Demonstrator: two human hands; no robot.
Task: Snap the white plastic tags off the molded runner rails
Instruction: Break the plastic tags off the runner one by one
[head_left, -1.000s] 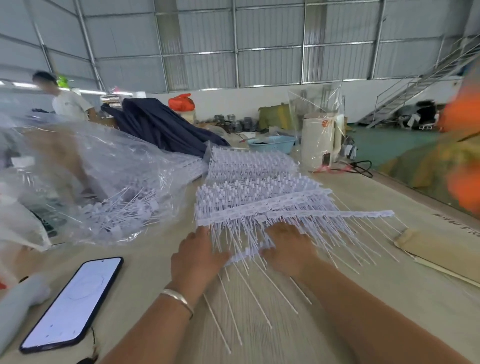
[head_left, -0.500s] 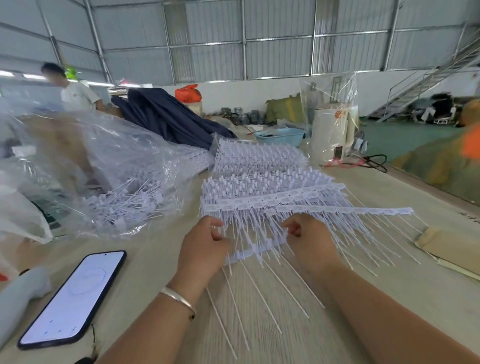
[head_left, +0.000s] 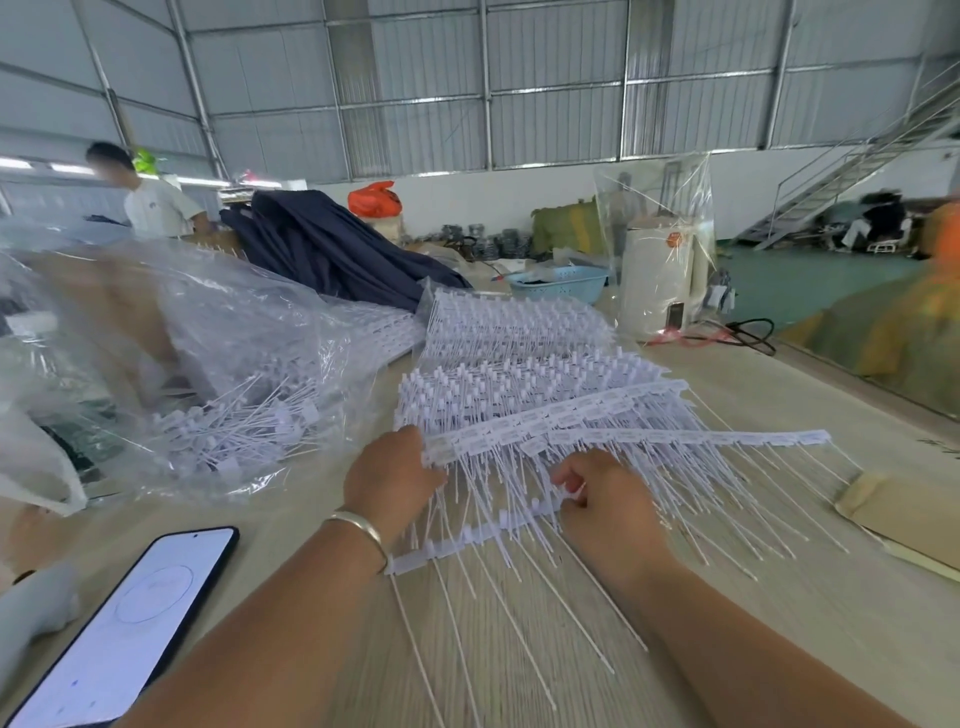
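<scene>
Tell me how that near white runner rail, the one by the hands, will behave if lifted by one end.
The runner rail looks thin and long, so it would probably sag and flex. Its thin tails would likely dangle and snag the stack of tags. Probably very light.

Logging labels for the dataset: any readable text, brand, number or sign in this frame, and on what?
No text here reads clearly.
Small print on the white plastic tags along the molded runner rail: too small to read.
Orange sticker on the cream cylindrical appliance: blurred.
Lit screen of the black smartphone: a faint circle only, no legible words.
Dark marks on the pale wooden table at the far right: illegible.
</scene>
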